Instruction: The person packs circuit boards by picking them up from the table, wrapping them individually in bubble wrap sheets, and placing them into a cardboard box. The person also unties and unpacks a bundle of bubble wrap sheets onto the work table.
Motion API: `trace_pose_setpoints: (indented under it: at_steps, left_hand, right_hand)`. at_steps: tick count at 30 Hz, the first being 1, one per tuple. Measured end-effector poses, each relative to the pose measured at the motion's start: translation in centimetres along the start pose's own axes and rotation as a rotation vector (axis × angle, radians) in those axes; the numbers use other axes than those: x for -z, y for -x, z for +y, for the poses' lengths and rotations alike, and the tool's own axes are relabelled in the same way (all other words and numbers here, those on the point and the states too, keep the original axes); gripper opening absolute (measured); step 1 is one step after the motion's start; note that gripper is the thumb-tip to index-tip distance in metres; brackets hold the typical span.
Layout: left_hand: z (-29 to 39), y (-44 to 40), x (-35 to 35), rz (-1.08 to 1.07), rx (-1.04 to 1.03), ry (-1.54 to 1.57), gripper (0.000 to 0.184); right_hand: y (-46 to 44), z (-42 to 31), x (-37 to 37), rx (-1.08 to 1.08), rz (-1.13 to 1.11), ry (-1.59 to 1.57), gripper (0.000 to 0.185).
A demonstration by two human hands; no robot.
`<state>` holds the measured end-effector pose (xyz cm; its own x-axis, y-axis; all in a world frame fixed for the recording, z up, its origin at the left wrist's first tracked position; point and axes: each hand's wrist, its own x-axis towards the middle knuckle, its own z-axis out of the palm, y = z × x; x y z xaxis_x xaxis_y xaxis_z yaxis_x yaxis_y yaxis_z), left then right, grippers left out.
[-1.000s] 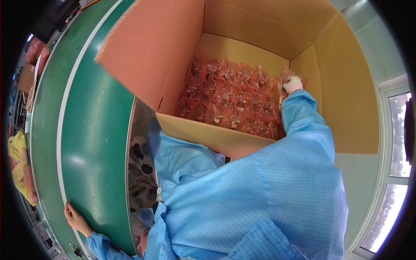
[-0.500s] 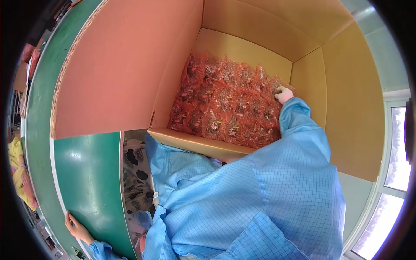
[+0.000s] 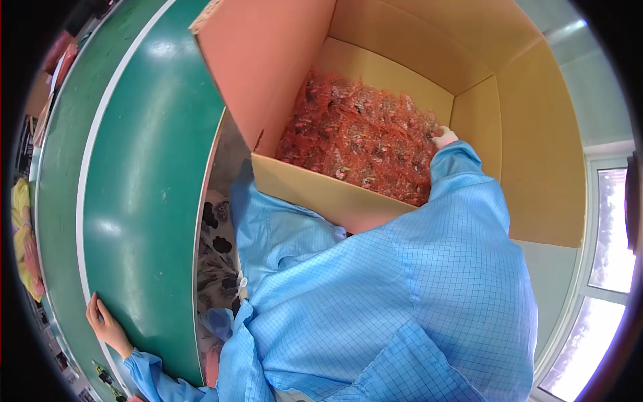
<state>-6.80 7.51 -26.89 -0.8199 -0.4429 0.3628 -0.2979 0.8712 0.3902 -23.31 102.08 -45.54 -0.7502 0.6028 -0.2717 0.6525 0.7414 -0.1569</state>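
My right hand [image 3: 445, 137], in what looks like a pale glove, reaches into a large cardboard box [image 3: 321, 191]. Its fingers are curled on the right-hand end of the red bubble-wrap bags [image 3: 362, 130] and seem to pinch the one at the corner. Packed in rows, these bags cover the box floor; dark items show faintly through the film. My left hand [image 3: 109, 329] is open at the lower left, fingers extended over the white edge strip of the green table [image 3: 147, 221], holding nothing.
A raised box flap [image 3: 261, 60] leans over the table's side. At the far left, a person in yellow [image 3: 27, 248] sits past another green surface. A small circuit-board-like part [image 3: 102, 374] lies near my left hand. Windows [image 3: 613, 228] are on the right.
The box has turned or shifted, its left flap swinging rightward and uncovering more green table. My left hand is slightly higher in view. My right hand stays at the bags' right end.
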Motion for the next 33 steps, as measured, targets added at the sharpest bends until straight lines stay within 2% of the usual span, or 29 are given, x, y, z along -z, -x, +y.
trace_pose_setpoints:
  at_steps: [2, 8, 11, 12, 15, 18, 21, 24, 31, 33]
  left_hand:
    - [-0.4, -0.1, -0.2, -0.007, -0.013, -0.016, 0.025]
    - [-0.5, 0.0, -0.2, -0.01, -0.001, 0.008, 0.025]
    - [-0.4, 0.1, 0.3, -0.007, 0.023, 0.002, 0.025]
    - [-0.4, 0.1, 0.4, -0.009, 0.032, 0.003, 0.025]
    - [-0.7, 0.2, 0.7, -0.003, -0.001, -0.037, 0.025]
    - [-1.0, 0.3, 0.9, -0.002, 0.001, -0.06, 0.026]
    - [-0.5, 0.3, 1.1, -0.008, 0.018, -0.091, 0.027]
    - [-0.3, 0.3, 1.1, -0.009, 0.032, -0.083, 0.027]
    - [-1.0, 0.2, 1.2, -0.01, 0.025, -0.078, 0.027]
    - [-0.7, 0.2, 1.0, -0.005, 0.019, -0.076, 0.027]
  right_hand:
    - [-0.4, 0.3, 0.0, -0.077, 0.013, 0.007, 0.064]
    - [-1.1, -0.1, -1.0, 0.046, -0.013, 0.01, 0.066]
    - [-1.3, -1.0, -1.4, 0.067, -0.031, 0.101, 0.06]
    - [-2.4, -0.3, -2.4, 0.07, 0.018, 0.153, 0.049]
    - [-3.9, -0.1, -2.7, 0.06, 0.017, 0.275, 0.039]
    - [-4.1, 0.2, -3.2, 0.001, 0.178, 0.262, 0.033]
    - [-3.9, 0.0, -3.0, 0.12, -0.01, 0.111, 0.034]
    - [-0.3, -3.6, -0.3, 0.166, -0.105, 0.102, 0.04]
    - [0.3, -3.3, -0.9, 0.204, -0.101, 0.084, 0.049]
    - [-1.2, -1.1, -1.6, 0.214, -0.125, -0.09, 0.053]
